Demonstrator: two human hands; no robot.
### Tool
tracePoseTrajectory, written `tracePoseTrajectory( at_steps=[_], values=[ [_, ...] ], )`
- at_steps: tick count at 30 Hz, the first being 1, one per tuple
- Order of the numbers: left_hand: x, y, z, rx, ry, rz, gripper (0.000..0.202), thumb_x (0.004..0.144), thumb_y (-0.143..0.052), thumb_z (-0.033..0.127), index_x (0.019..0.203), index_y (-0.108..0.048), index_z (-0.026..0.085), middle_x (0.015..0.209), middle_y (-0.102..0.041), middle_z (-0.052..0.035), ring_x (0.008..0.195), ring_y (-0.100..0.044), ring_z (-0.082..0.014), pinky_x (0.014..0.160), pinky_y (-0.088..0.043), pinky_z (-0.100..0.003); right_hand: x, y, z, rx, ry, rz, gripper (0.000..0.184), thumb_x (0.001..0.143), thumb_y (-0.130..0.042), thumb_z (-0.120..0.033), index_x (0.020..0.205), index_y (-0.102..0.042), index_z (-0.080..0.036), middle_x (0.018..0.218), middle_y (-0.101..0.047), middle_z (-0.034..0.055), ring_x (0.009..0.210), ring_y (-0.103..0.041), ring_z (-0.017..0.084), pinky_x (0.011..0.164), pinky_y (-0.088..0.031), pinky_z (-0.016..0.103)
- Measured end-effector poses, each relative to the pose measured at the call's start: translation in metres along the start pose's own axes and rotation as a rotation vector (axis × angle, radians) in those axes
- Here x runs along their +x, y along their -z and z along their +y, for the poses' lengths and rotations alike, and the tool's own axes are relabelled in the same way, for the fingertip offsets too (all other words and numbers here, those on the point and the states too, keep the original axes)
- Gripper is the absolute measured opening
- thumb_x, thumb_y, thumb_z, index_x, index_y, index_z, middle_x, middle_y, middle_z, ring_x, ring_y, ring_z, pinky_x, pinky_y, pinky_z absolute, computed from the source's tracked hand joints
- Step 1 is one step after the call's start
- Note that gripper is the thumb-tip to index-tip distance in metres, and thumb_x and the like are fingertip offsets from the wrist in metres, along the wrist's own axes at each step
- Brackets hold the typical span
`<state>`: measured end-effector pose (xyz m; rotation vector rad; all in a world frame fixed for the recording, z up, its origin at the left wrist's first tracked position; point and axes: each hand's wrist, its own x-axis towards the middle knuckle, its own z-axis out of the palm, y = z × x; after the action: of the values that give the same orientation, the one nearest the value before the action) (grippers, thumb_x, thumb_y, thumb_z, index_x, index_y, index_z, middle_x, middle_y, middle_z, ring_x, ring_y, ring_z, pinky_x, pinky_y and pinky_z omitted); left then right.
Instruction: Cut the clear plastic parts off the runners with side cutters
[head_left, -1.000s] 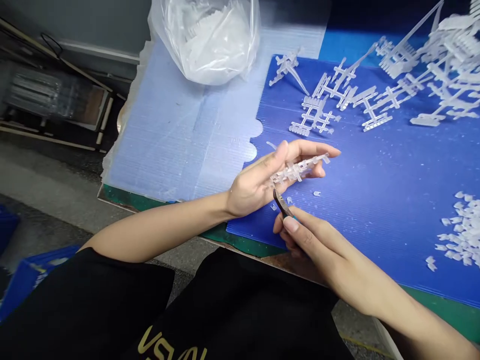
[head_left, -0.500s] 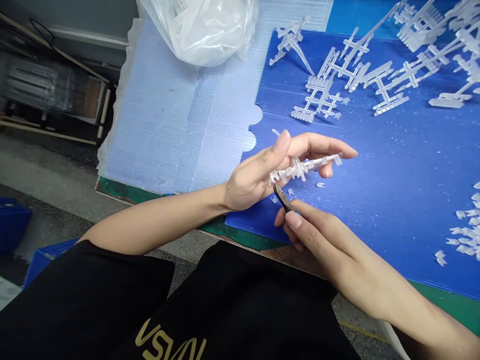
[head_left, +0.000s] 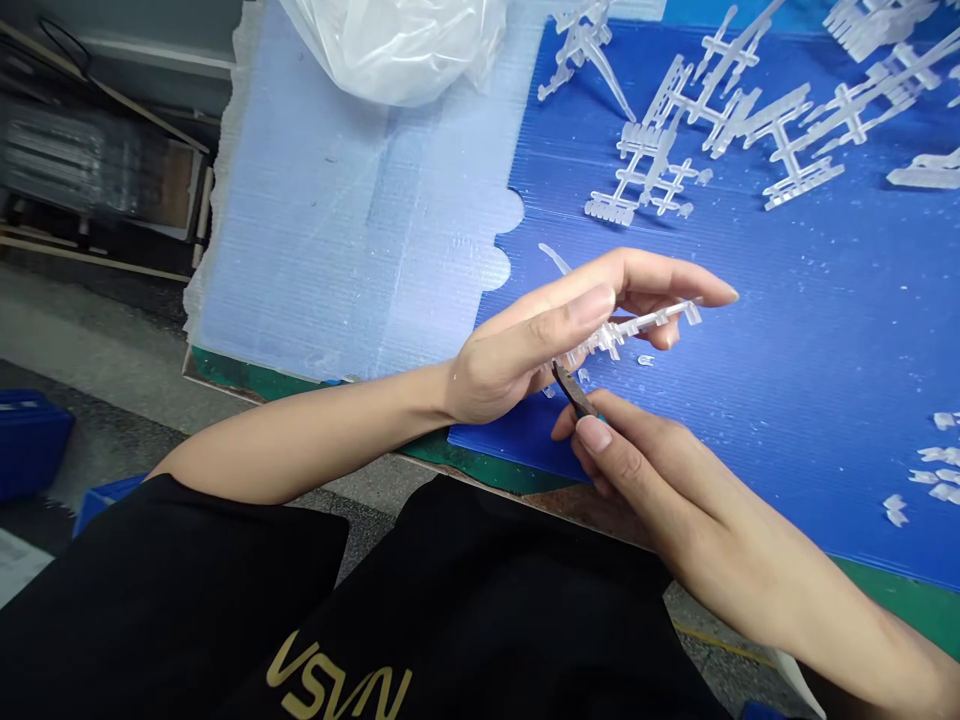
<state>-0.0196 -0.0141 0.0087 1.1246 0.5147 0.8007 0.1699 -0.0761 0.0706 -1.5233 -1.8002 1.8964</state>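
Observation:
My left hand pinches a clear plastic sprue of small moulded parts, holding it level over the blue corrugated sheet. Just below it, my right hand grips small cutting pliers; their dark jaws point up at the near end of the sprue, under my left thumb. A few tiny cut pieces lie on the sheet beneath the sprue.
Several more clear sprues lie at the back of the blue sheet. Loose cut parts gather at the right edge. A clear plastic bag sits on a pale corrugated sheet to the left. Blue crates stand on the floor.
My left thumb has slid forward along the sprue, and the sprue has tilted a little. The pliers stay at its near end. The view has shifted so the table things sit higher in frame.

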Motion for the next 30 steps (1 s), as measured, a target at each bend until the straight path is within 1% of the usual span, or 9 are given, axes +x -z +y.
tracePoseTrajectory(
  at_steps=[5,10,12,15,18,20,25,28,30],
  values=[
    [0.000,-0.002,0.001,0.032,0.001,-0.018,0.061,0.103,-0.047,0.071,0.133,-0.072,0.026,0.145,-0.071,-0.0018,0.144,-0.061,-0.0360,0.122,-0.052,-0.058,-0.001,0.000,0.001,0.003,0.013,0.008,0.048,0.110,-0.039,-0.067,0.106,-0.068,-0.029,0.101,-0.079,0.0043,0.092,-0.075,0.027,0.076,-0.060,0.037],
    [-0.001,-0.001,0.001,0.051,-0.005,-0.073,0.062,0.106,-0.039,0.069,0.137,-0.070,0.025,0.148,-0.068,-0.0034,0.133,-0.066,-0.0316,0.121,-0.050,-0.056,-0.002,-0.002,0.002,0.006,0.027,0.037,0.048,0.110,-0.040,-0.067,0.109,-0.070,-0.029,0.107,-0.080,0.0047,0.102,-0.076,0.029,0.083,-0.061,0.037],
    [-0.002,-0.001,-0.001,0.058,-0.002,-0.079,0.062,0.106,-0.037,0.069,0.136,-0.070,0.026,0.147,-0.068,-0.0036,0.128,-0.068,-0.0299,0.119,-0.051,-0.055,-0.001,-0.002,0.002,0.001,0.019,0.044,0.050,0.109,-0.040,-0.069,0.108,-0.071,-0.029,0.105,-0.080,0.0052,0.099,-0.076,0.029,0.079,-0.061,0.036],
    [-0.001,0.000,-0.004,0.051,-0.019,-0.084,0.063,0.104,-0.039,0.071,0.134,-0.071,0.026,0.147,-0.066,-0.0060,0.118,-0.068,-0.0278,0.114,-0.053,-0.052,0.001,0.000,-0.001,-0.010,0.008,0.017,0.049,0.110,-0.041,-0.067,0.107,-0.072,-0.028,0.096,-0.080,0.0047,0.087,-0.076,0.027,0.071,-0.059,0.035],
    [0.002,0.002,-0.007,0.028,-0.053,-0.115,0.064,0.101,-0.046,0.072,0.132,-0.072,0.023,0.147,-0.067,-0.0093,0.111,-0.067,-0.0270,0.110,-0.056,-0.049,0.001,0.002,-0.003,0.006,0.004,-0.021,0.046,0.110,-0.043,-0.063,0.107,-0.072,-0.028,0.086,-0.077,0.0031,0.077,-0.073,0.025,0.067,-0.056,0.034],
    [0.004,0.004,-0.007,0.024,-0.027,-0.130,0.061,0.102,-0.049,0.068,0.131,-0.073,0.021,0.144,-0.069,-0.0091,0.110,-0.069,-0.0271,0.107,-0.056,-0.047,0.000,0.002,-0.001,0.042,-0.018,-0.046,0.046,0.110,-0.044,-0.062,0.106,-0.072,-0.027,0.084,-0.075,0.0026,0.074,-0.070,0.023,0.066,-0.055,0.033],
    [0.006,0.007,-0.006,0.023,0.040,-0.147,0.063,0.104,-0.039,0.066,0.124,-0.077,0.021,0.133,-0.076,-0.0057,0.117,-0.074,-0.0321,0.098,-0.059,-0.044,-0.002,-0.004,0.008,0.197,-0.062,-0.074,0.051,0.111,-0.042,-0.065,0.090,-0.064,-0.023,0.077,-0.062,-0.0004,0.065,-0.055,0.016,0.060,-0.048,0.029],
    [0.006,0.006,-0.007,-0.013,0.045,-0.118,0.060,0.101,-0.050,0.067,0.126,-0.078,0.020,0.134,-0.075,-0.0077,0.112,-0.074,-0.0298,0.099,-0.059,-0.044,-0.002,-0.007,0.009,0.256,-0.068,-0.068,0.050,0.111,-0.045,-0.064,0.087,-0.061,-0.023,0.075,-0.057,-0.0004,0.064,-0.050,0.015,0.058,-0.047,0.029],
    [0.006,0.005,-0.008,-0.040,0.036,-0.110,0.063,0.101,-0.049,0.068,0.124,-0.078,0.018,0.128,-0.076,-0.0098,0.108,-0.074,-0.0290,0.099,-0.059,-0.044,-0.001,-0.007,0.007,0.275,-0.060,-0.056,0.048,0.111,-0.046,-0.062,0.087,-0.061,-0.023,0.076,-0.058,0.0002,0.065,-0.051,0.016,0.059,-0.047,0.029]
  ],
)
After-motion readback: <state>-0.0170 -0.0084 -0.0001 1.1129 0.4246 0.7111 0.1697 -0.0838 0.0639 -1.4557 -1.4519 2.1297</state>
